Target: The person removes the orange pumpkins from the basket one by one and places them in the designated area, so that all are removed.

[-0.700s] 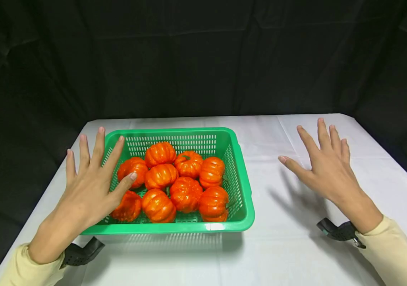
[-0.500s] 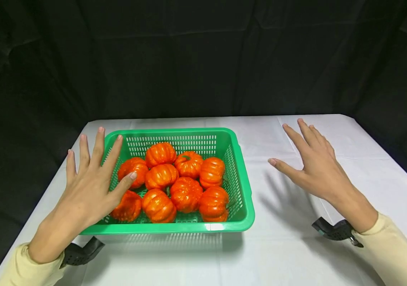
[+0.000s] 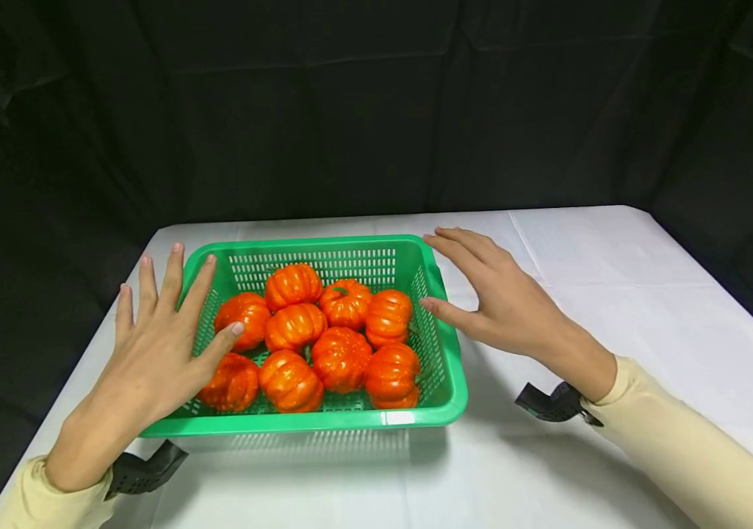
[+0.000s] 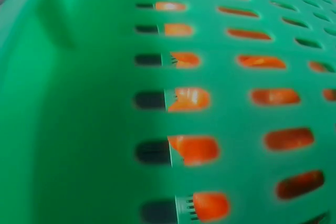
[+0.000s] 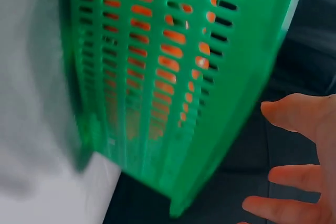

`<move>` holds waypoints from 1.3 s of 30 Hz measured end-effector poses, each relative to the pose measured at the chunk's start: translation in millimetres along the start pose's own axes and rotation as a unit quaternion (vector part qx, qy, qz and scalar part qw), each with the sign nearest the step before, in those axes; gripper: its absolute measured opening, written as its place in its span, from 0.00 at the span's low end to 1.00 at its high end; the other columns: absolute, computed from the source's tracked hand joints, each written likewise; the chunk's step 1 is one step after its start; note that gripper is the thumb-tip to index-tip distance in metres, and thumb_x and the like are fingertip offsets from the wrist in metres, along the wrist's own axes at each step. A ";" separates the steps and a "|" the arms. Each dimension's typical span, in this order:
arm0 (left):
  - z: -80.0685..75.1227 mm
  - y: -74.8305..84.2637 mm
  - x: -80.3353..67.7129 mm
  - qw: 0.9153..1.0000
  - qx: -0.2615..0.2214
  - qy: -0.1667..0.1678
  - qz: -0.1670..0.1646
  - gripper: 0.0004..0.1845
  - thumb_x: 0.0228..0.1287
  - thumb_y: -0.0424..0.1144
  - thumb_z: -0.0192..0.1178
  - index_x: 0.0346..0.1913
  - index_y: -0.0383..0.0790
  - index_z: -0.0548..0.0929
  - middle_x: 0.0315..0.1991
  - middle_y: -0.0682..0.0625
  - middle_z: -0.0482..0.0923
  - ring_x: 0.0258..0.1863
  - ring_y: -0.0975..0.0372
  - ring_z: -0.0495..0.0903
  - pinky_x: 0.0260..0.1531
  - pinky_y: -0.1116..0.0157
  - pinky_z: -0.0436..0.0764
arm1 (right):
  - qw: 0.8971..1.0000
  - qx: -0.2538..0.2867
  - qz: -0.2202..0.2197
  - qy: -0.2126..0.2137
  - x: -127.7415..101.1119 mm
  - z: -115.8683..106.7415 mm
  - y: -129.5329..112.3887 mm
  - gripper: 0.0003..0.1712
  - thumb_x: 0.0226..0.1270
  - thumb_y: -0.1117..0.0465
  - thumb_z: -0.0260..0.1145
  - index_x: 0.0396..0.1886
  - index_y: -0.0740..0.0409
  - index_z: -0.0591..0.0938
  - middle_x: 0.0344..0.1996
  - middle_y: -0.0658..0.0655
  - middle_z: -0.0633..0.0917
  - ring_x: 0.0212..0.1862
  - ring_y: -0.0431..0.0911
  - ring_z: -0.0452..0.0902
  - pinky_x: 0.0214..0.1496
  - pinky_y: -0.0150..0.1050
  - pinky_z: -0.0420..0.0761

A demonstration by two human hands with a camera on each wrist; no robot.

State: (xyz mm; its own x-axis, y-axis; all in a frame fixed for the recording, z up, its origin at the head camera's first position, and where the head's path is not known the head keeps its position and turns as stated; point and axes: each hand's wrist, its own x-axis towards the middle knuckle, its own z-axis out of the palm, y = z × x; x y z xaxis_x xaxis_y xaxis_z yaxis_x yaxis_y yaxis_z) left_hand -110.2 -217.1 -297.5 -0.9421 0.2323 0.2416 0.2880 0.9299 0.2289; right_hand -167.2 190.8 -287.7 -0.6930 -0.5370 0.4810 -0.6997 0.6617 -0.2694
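Green basket (image 3: 323, 422) sits a bit off centre toward 8 o'clock, holding orange pumpkins (image 3: 341, 360). I'd guess stiff, slick plastic, not too heavy — best hold is the rim (image 3: 453, 360) at 3 and 9; glossy pumpkins could roll. From my remote seat I have the left hand (image 3: 158, 349) at 9, right hand (image 3: 515, 301) at 3 — fingers spread, gripping nothing. Table (image 3: 647, 308) below, black cloth (image 3: 376, 132) at 12.

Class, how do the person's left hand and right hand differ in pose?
The left hand fans its fingers wide; the right hand has its fingers closer together. In the head view, the left hand points mostly forward, while the right hand slants leftward at the green basket. Both hands hold nothing.
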 end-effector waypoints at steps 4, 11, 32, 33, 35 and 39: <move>1.1 -2.4 -0.1 1.000 -0.005 0.002 -0.002 0.47 0.75 0.59 0.54 0.85 0.43 0.45 0.83 0.41 0.23 0.78 0.39 0.18 0.69 0.34 0.22 | 0.999 0.013 -0.027 -0.029 11.4 12.6 -5.6 0.41 0.66 0.49 0.75 0.75 0.58 0.73 0.71 0.59 0.73 0.72 0.57 0.66 0.71 0.59 0.69; 1.8 -5.4 -0.9 1.000 -0.013 0.002 -0.007 0.47 0.75 0.59 0.54 0.85 0.42 0.46 0.83 0.39 0.25 0.78 0.38 0.19 0.69 0.34 0.22 | 0.995 0.006 -0.035 -0.093 30.5 33.0 -10.2 0.38 0.65 0.53 0.75 0.71 0.62 0.76 0.65 0.62 0.78 0.67 0.58 0.71 0.70 0.56 0.70; 2.5 -10.8 2.3 0.999 -0.025 -0.021 -0.025 0.48 0.75 0.59 0.55 0.85 0.41 0.46 0.83 0.35 0.28 0.78 0.37 0.20 0.70 0.33 0.25 | 0.966 -0.063 0.045 -0.248 50.0 48.1 -15.9 0.42 0.59 0.36 0.77 0.64 0.60 0.83 0.52 0.56 0.88 0.67 0.59 0.72 0.79 0.65 0.38; 2.8 -11.1 2.4 0.999 -0.026 -0.024 -0.027 0.48 0.75 0.59 0.55 0.85 0.41 0.46 0.83 0.35 0.29 0.78 0.36 0.21 0.70 0.33 0.26 | 0.967 -0.058 0.046 -0.244 50.2 48.3 -15.9 0.42 0.58 0.37 0.78 0.63 0.60 0.83 0.51 0.56 0.88 0.66 0.58 0.74 0.78 0.65 0.38; 3.7 -12.2 2.8 0.999 -0.028 -0.031 -0.031 0.48 0.75 0.59 0.55 0.85 0.40 0.46 0.83 0.33 0.30 0.78 0.35 0.22 0.70 0.31 0.28 | 0.971 -0.044 0.046 -0.230 50.2 49.0 -15.2 0.41 0.56 0.38 0.80 0.61 0.59 0.84 0.50 0.56 0.88 0.63 0.57 0.76 0.78 0.66 0.40; 5.6 -15.6 4.1 0.997 -0.036 -0.052 -0.036 0.49 0.75 0.59 0.55 0.84 0.38 0.45 0.83 0.33 0.30 0.77 0.33 0.24 0.70 0.29 0.32 | 0.981 -0.018 0.042 -0.189 48.4 50.3 -13.1 0.40 0.52 0.41 0.81 0.60 0.58 0.85 0.51 0.56 0.87 0.62 0.56 0.75 0.77 0.66 0.47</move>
State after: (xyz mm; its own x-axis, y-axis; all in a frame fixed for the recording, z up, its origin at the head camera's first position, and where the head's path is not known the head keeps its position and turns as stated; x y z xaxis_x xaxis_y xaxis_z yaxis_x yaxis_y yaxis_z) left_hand -119.4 -229.0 -305.4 -0.9727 0.1970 0.1231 0.2262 0.9234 0.3100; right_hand -200.3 129.8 -302.9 -0.7680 -0.6306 0.1122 -0.6349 0.7265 -0.2626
